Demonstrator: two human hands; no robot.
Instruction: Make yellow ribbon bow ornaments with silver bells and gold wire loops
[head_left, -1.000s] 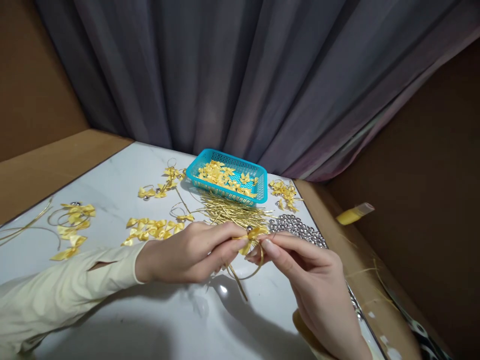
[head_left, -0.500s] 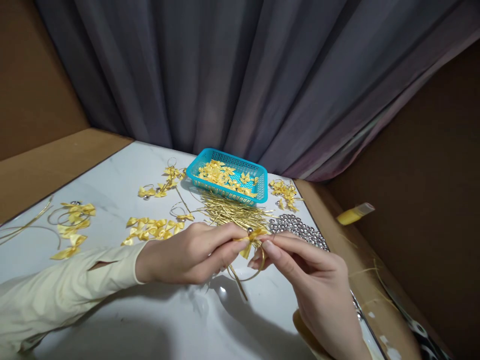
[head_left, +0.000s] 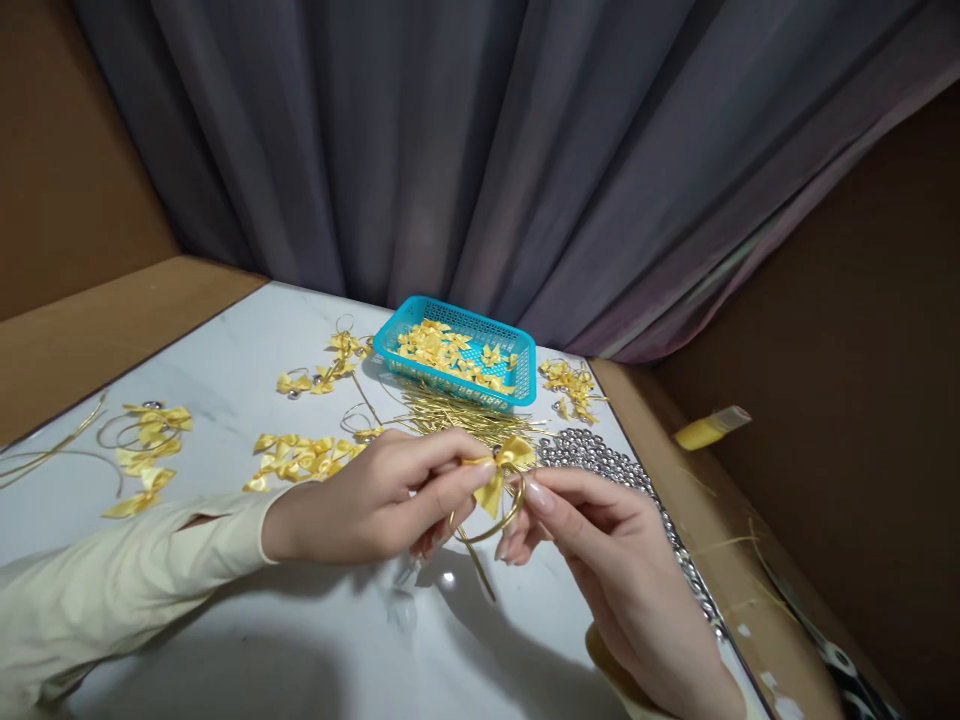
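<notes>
I have the left hand (head_left: 375,495) reaching in from the left, forearm low and slanting up across the table (head_left: 225,360) in its pale sleeve (head_left: 142,590), wrist almost straight, back of the hand turned up. Its thumb and forefinger point to the right and are closed on the left side of a yellow bow (head_left: 513,454); the other fingers curl underneath, mostly out of my sight. The right hand (head_left: 622,550) rises from the lower right, back of the hand turned outward, thumb stretched toward the left hand. I read its thumb and forefinger as pinched together on the right side of the gold loop (head_left: 516,506) that hangs below the bow, though the thumb hides the exact contact from me; the remaining fingers bend in beneath, tips near the loop. The bow sits between the two hands, raised above the table, one tail pointing down inside the loop, with the fingertips of both hands close together. Just beyond the hands I see a heap of gold wires (head_left: 472,418), with silver beads (head_left: 589,455) spread to the right of it, behind the right hand. A blue basket (head_left: 527,375) with more bows stands behind the wires, and loose bows (head_left: 307,460) lie beyond the left wrist.
</notes>
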